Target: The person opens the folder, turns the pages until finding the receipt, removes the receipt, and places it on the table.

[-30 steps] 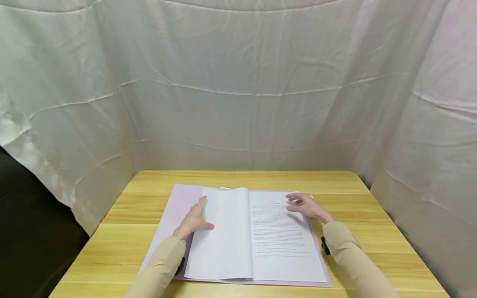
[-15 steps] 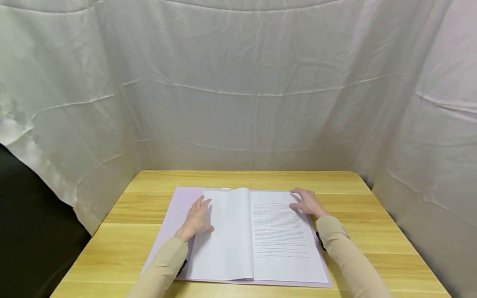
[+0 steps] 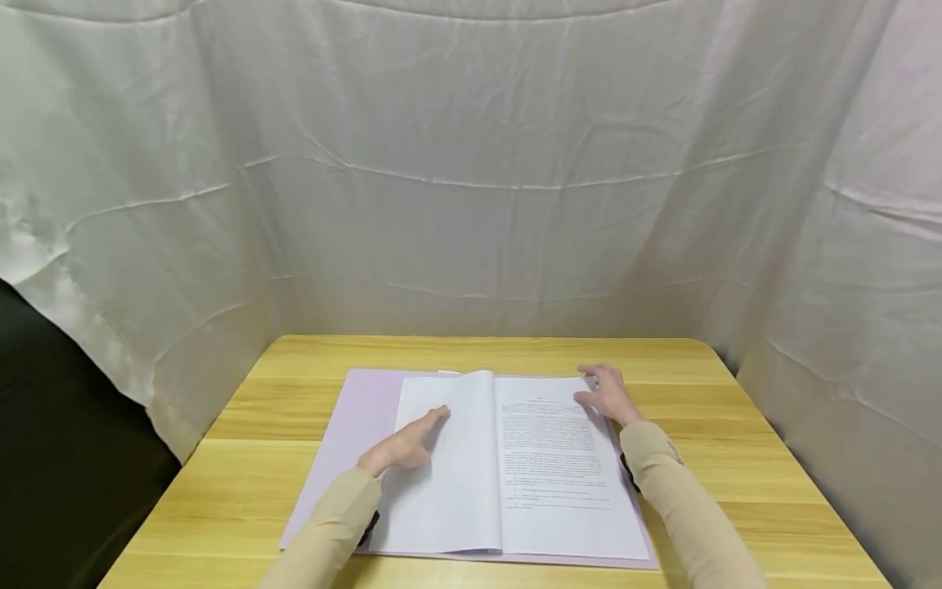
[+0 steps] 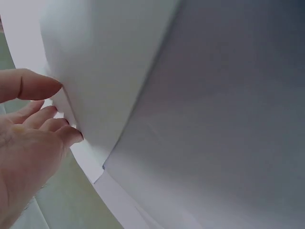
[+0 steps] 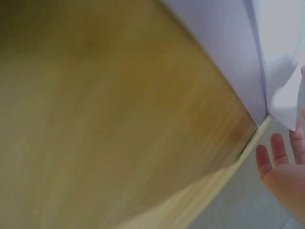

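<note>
A lilac folder (image 3: 368,401) lies spread on the table, holding white sheets. The left page (image 3: 449,491) is blank; the right page (image 3: 555,458) bears printed text. My left hand (image 3: 401,446) is over the left page with its fingers stretched toward the middle. In the left wrist view, its thumb and fingers are apart near the page's edge; contact is hard to tell. My right hand (image 3: 611,397) is at the top right corner of the right page, thumb and forefinger apart. In the right wrist view, that page corner (image 5: 286,109) curls up against the fingers (image 5: 279,148).
The wooden table (image 3: 250,466) surrounds the folder on all sides. Pale cloth (image 3: 471,204) hangs behind and at both sides. Something black (image 3: 66,458) shows at the lower left, beyond the table edge.
My left hand has shifted right, farther over the blank page. My right hand has moved slightly away from me and rightward, to the top corner. The pages lie as before.
</note>
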Tool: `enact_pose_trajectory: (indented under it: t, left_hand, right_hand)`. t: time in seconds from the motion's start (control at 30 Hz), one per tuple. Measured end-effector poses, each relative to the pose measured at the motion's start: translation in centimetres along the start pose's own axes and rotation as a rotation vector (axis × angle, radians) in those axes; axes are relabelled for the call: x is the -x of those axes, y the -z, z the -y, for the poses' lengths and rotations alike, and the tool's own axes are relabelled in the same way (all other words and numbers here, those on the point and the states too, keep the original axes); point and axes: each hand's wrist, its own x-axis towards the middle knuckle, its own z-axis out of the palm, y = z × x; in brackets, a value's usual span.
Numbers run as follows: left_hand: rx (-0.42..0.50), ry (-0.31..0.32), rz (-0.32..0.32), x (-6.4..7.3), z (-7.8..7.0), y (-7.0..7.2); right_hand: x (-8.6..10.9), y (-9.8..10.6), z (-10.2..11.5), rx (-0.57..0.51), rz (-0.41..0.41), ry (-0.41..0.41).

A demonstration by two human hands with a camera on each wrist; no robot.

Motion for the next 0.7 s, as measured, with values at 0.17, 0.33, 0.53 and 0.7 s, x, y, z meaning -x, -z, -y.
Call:
enact_pose_trajectory:
  t: [0.17, 0.33, 0.53, 0.7]
  left_hand:
    - [0.039, 0.092, 0.05, -0.02, 0.02, -0.05]
    - [0.037, 0.11, 0.063, -0.11, 0.16, -0.04]
    - [0.047, 0.12, 0.066, -0.23, 0.21, -0.06]
    - [0.062, 0.121, 0.07, -0.22, 0.19, -0.14]
  right_hand:
    - [-0.41, 0.05, -0.31, -0.028, -0.049, -0.054]
    - [-0.93, 0.15, -0.6, -0.002, -0.107, -0.083]
    - [-0.94, 0.01, -0.63, 0.056, -0.111, -0.089]
    - [-0.77, -0.05, -0.72, 0.112, -0.128, -0.051]
